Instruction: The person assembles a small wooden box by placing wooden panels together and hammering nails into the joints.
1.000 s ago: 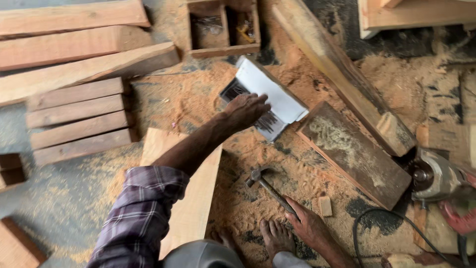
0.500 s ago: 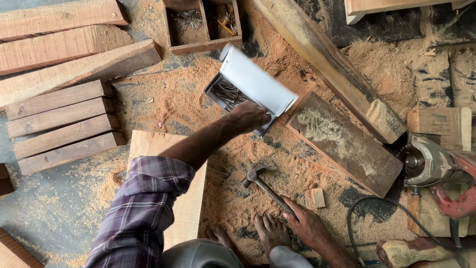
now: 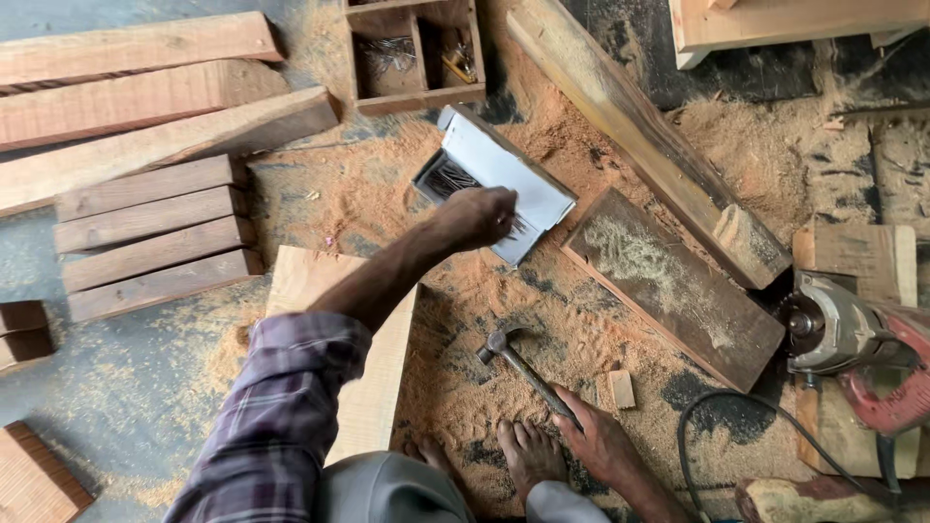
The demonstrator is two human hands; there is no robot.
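So there's one white cardboard box of nails (image 3: 504, 174) lying open on the sawdust-covered floor (image 3: 620, 339), flap folded back, a pile of thin dark nails showing inside, and the left hand (image 3: 477, 217) is right over its lower end with the fingers curled down into the nails; can't really tell if the grip has closed on any of them or is just touching. The right hand (image 3: 605, 446) is down near the bare feet, grip wrapped around the end of the wooden handle of one steel claw hammer (image 3: 523, 368), whose head rests on the sawdust. Just above the box sits one small wooden tray with compartments (image 3: 417, 58), two showing, with what looks like loose nails in the left one and some small yellowish bits in the right. Off to the left there are four short reddish wood blocks (image 3: 155, 237) stacked side by side, and three longer rough planks (image 3: 145, 87) above them. One pale flat board (image 3: 358, 358) lies under the left forearm. One grey and red power tool (image 3: 862, 349) sits at the right edge, its black cord looping across the floor.
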